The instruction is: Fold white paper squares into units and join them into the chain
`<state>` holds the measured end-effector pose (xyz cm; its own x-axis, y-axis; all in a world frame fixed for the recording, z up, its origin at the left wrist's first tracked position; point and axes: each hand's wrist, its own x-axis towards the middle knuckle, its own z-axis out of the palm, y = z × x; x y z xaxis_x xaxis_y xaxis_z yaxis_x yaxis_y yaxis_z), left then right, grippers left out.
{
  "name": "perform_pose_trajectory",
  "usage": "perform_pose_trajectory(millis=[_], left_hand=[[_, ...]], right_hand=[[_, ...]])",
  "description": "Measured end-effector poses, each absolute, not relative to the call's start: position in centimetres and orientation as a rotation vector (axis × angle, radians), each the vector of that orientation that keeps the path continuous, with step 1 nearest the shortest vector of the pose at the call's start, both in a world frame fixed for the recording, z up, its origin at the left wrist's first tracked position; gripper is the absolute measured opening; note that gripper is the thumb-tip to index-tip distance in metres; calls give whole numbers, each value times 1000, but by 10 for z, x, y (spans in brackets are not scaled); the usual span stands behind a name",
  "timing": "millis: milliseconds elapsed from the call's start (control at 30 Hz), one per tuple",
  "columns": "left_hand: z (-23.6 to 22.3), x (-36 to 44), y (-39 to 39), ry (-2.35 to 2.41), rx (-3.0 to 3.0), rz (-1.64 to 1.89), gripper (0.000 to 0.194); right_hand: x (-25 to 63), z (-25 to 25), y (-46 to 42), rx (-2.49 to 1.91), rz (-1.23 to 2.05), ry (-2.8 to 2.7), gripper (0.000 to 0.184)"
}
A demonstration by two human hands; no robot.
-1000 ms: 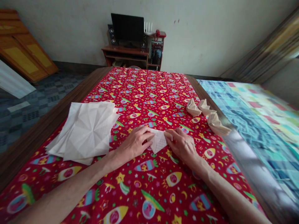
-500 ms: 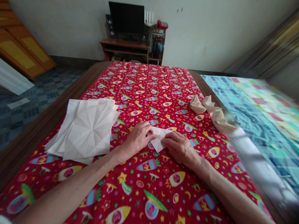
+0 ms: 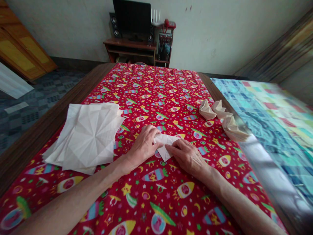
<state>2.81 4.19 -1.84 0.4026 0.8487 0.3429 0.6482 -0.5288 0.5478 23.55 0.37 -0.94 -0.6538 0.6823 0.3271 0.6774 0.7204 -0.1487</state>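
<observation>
Between my hands a small piece of folded white paper (image 3: 164, 148) lies on the red patterned cloth, one point toward me. My left hand (image 3: 145, 141) pinches its left corner between thumb and fingers. From the right, my right hand (image 3: 187, 153) grips the paper's right side, its fingertips lying over the middle near a crease. My palm hides part of that right side. Left of my hands sits a stack of creased white paper sheets (image 3: 93, 137), the top one marked with star-like folds.
Several pleated folded-paper pieces (image 3: 221, 109) stand at the table's right edge. The red cloth (image 3: 151, 91) covers a dark wooden table (image 3: 73, 93). A bed with a checked sheet (image 3: 266, 114) is on the right. A desk with a monitor (image 3: 132, 16) stands against the far wall.
My right fingertips have shifted slightly left across the folded paper. The left hand keeps its hold. The whole view has shifted a little.
</observation>
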Motion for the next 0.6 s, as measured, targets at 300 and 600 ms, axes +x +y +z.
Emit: perform_pose_trajectory(millis=[300,600], left_hand=[[-7,23,-7,1009,2767,667,21],[0,14,-29,979,2776,416,39]], right_hand=[[235,-4,5,-1067,133,-2592,28],[236,-4,5,-1065,181,-2591,27]])
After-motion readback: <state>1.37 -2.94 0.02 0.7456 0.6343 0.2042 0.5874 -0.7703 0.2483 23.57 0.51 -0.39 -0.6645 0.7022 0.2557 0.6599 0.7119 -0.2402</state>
